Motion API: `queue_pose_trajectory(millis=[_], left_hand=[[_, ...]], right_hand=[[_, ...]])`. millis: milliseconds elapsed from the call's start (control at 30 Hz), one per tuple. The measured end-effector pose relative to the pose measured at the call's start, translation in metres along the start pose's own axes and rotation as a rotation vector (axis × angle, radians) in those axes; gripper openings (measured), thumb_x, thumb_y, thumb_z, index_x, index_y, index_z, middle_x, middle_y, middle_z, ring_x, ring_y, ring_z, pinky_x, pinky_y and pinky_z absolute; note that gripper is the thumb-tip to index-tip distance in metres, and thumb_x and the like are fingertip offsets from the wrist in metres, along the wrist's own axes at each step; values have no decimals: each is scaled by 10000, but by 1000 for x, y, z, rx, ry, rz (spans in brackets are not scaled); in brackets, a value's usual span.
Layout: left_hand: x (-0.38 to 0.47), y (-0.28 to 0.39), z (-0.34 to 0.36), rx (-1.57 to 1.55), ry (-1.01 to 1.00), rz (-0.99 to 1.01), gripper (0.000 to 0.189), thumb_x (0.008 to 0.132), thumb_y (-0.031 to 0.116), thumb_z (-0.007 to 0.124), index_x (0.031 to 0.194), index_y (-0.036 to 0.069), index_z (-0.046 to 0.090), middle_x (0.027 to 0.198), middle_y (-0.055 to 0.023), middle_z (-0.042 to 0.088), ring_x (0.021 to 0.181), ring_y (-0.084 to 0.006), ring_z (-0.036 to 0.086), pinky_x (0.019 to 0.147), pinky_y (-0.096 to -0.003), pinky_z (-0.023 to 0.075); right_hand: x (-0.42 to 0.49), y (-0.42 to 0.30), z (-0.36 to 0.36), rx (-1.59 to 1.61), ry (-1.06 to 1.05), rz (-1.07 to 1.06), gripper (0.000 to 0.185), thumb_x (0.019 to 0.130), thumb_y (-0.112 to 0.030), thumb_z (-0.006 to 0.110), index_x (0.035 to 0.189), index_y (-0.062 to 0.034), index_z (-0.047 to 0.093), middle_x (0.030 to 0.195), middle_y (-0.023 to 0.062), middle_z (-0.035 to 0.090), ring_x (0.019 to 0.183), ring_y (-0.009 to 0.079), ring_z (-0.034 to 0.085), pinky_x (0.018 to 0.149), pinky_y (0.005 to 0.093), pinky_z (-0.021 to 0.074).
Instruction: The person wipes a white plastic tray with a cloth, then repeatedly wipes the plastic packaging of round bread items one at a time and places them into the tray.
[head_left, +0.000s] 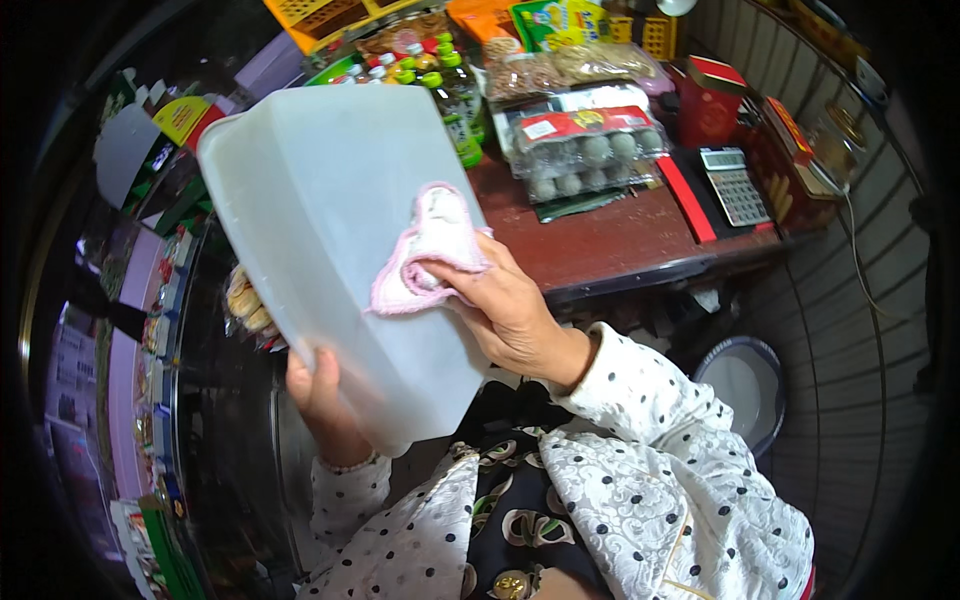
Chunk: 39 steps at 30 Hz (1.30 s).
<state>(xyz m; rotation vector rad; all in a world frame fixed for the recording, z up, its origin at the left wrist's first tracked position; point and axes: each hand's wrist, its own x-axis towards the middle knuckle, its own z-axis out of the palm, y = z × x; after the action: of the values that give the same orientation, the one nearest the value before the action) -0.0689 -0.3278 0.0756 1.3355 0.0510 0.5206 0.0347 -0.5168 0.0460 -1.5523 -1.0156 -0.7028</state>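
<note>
A large translucent white plastic bin (315, 195) is held tilted before my chest. My left hand (322, 405) grips its lower left edge, with part of the fingers hidden behind the plastic wall. In my right hand (510, 307) is a folded white cloth with pink edging (442, 225), pinched between thumb and fingers. The cloth lies against the bin's outer face, near its right edge. How far the bin's inside extends is hidden from this side.
Beyond the bin stands a dark red wooden table (600, 240). It bears egg cartons (592, 150), a calculator (735, 187), green-capped bottles (454, 90) and a red box (709, 97). An enamel basin (742, 382) sits low at right. Shelves of packaged goods (169, 300) line the left.
</note>
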Motion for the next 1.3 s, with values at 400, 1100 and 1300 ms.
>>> queue_pose_trajectory(millis=[400, 1100, 1300], left_hand=[[-3, 5, -6, 422, 93, 276, 448, 893, 200, 592, 1231, -65, 464, 1028, -125, 612, 865, -186, 614, 791, -309, 510], [10, -37, 85, 740, -616, 457, 913, 721, 260, 779, 1401, -131, 312, 1330, -344, 459, 1179, -465, 514, 1010, -461, 435], [5, 8, 67, 963, -762, 684, 668, 748, 289, 782, 1273, -54, 551, 1340, -233, 534, 1229, -387, 533, 1030, -461, 426]], right_hand=[[-19, -2, -13, 202, 101, 361, 330, 813, 44, 567, 1135, 7, 626, 1038, 163, 653, 910, 262, 646, 789, 325, 506], [5, -16, -32, 544, 63, 715, 798, 806, -155, 749, 1453, 61, 335, 1295, 160, 548, 1163, 214, 548, 1011, 346, 431], [-12, 3, -48, 690, 188, 882, 670, 797, -157, 617, 1411, 35, 429, 1254, 112, 564, 1093, 186, 553, 965, 304, 430]])
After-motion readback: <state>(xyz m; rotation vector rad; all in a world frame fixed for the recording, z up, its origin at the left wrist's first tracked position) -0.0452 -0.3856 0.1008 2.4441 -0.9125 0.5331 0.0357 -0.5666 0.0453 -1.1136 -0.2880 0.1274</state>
